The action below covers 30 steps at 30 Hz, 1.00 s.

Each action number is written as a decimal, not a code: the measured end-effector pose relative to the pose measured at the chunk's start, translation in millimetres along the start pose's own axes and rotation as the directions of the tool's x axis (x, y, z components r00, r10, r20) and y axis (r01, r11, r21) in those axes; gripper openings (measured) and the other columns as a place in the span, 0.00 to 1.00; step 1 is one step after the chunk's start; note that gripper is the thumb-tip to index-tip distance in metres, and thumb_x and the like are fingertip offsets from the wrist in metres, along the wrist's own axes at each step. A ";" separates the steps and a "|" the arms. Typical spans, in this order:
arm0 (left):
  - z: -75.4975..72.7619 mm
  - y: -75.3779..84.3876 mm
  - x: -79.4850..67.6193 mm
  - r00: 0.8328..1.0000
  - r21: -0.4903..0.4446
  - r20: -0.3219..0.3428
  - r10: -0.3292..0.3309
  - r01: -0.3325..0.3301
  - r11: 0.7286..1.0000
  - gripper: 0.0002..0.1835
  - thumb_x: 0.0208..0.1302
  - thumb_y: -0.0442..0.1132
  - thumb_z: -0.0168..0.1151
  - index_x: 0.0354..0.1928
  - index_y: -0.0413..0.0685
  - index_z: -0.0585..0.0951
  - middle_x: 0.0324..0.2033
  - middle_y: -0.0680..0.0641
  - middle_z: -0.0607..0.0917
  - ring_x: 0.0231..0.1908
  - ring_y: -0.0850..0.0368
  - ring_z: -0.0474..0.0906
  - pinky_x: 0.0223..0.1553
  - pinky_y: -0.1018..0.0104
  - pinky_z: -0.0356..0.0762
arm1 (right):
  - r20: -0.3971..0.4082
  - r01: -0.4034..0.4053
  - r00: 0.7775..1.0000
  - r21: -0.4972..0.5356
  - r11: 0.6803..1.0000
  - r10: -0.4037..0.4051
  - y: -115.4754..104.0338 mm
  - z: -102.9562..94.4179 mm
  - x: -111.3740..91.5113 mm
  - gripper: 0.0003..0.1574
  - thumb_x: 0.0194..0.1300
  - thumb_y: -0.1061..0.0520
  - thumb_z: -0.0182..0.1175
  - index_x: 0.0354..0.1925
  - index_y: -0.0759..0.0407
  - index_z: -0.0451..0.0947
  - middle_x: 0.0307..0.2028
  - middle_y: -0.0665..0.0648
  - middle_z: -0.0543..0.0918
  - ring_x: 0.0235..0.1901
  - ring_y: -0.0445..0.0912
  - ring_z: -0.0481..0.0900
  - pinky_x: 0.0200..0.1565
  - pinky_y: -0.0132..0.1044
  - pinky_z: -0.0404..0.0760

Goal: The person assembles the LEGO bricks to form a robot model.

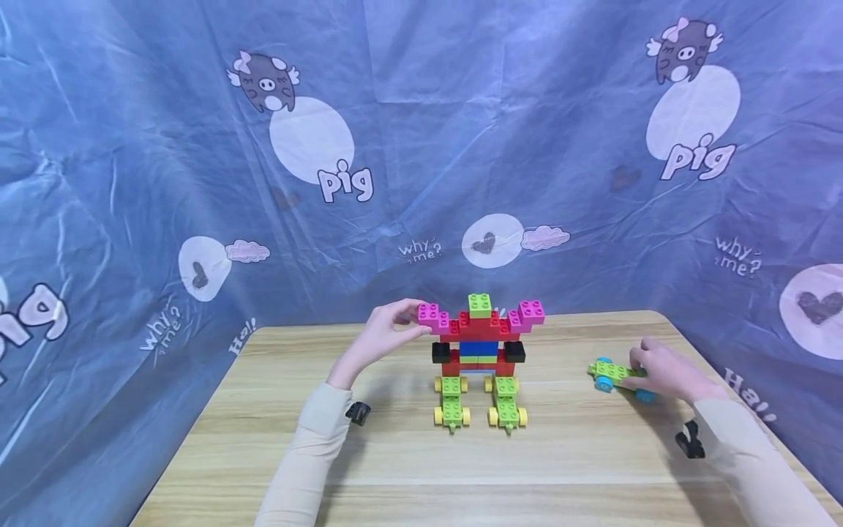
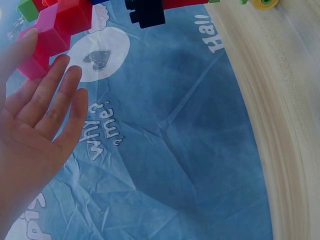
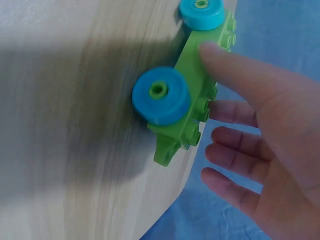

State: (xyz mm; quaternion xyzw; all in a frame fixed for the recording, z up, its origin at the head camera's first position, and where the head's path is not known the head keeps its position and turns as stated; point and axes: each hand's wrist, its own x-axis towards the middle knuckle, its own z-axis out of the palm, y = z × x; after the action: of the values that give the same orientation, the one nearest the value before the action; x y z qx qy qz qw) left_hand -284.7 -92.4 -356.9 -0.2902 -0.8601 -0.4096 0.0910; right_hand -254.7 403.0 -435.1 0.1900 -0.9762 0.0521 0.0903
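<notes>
A figure built of toy bricks stands on the table, with a red body point(image 1: 473, 331), a lime head brick point(image 1: 479, 305) and pink arms. My left hand point(image 1: 388, 329) pinches the outer pink brick point(image 1: 428, 313) of its left-side arm, the thumb point(image 2: 22, 49) lying against the brick in the left wrist view. At the right, a green wheeled base point(image 1: 607, 371) with blue wheels is on the tabletop. My right hand point(image 1: 665, 369) holds its rear part between thumb and index finger; the other fingers point(image 3: 235, 157) are apart from it in the right wrist view.
Two lime wheeled bases point(image 1: 451, 413) with yellow wheels form the figure's feet. Black bricks point(image 1: 441, 353) stick out at both sides of its body. Blue printed cloth point(image 1: 421, 161) hangs behind and beside the wooden table point(image 1: 395, 468).
</notes>
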 end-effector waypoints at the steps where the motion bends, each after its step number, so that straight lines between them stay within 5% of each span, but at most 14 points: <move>1: 0.0 0.1 -0.1 1.000 -0.001 0.000 0.000 0.000 1.000 0.19 0.56 0.45 0.67 0.50 0.52 0.79 0.38 0.52 0.86 0.40 0.61 0.81 0.47 0.65 0.81 | 0.000 0.000 1.000 0.000 1.000 0.000 0.1 -0.2 -0.4 0.22 0.42 0.43 0.72 0.23 0.54 0.72 0.24 0.52 0.66 0.23 0.42 0.62 0.23 0.32 0.63; 9: -0.1 0.9 -0.3 1.000 -0.005 -0.001 -0.015 0.015 1.000 0.19 0.55 0.47 0.68 0.50 0.53 0.80 0.38 0.53 0.86 0.40 0.62 0.81 0.46 0.65 0.81 | -0.012 0.092 0.996 0.049 0.995 -0.091 -1.3 2.3 2.4 0.17 0.45 0.53 0.72 0.34 0.57 0.79 0.32 0.52 0.81 0.30 0.46 0.78 0.34 0.41 0.80; 24: 4.7 -1.2 -1.3 0.999 -0.064 0.001 -0.035 0.035 0.997 0.21 0.55 0.46 0.67 0.51 0.53 0.79 0.38 0.51 0.86 0.40 0.60 0.81 0.46 0.66 0.81 | 0.049 0.081 0.995 0.135 0.987 -0.088 -2.8 2.8 1.5 0.15 0.46 0.58 0.71 0.34 0.58 0.79 0.27 0.46 0.80 0.27 0.37 0.75 0.29 0.33 0.75; 30: 5.8 -4.6 -2.9 0.999 -0.128 -0.004 -0.040 0.039 0.991 0.21 0.55 0.46 0.68 0.51 0.52 0.79 0.39 0.48 0.86 0.40 0.56 0.81 0.46 0.60 0.82 | -0.013 0.112 0.994 0.149 0.983 -0.111 -1.5 -2.6 1.8 0.14 0.45 0.60 0.70 0.33 0.57 0.79 0.25 0.45 0.79 0.25 0.33 0.72 0.27 0.31 0.74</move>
State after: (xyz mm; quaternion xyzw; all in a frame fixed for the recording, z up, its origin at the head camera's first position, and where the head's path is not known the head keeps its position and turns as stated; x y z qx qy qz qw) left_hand -284.5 -91.5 -364.9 -0.2771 -0.8373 -0.4666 0.0667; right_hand -255.3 401.3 -432.1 0.2506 -0.9572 0.1202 0.0807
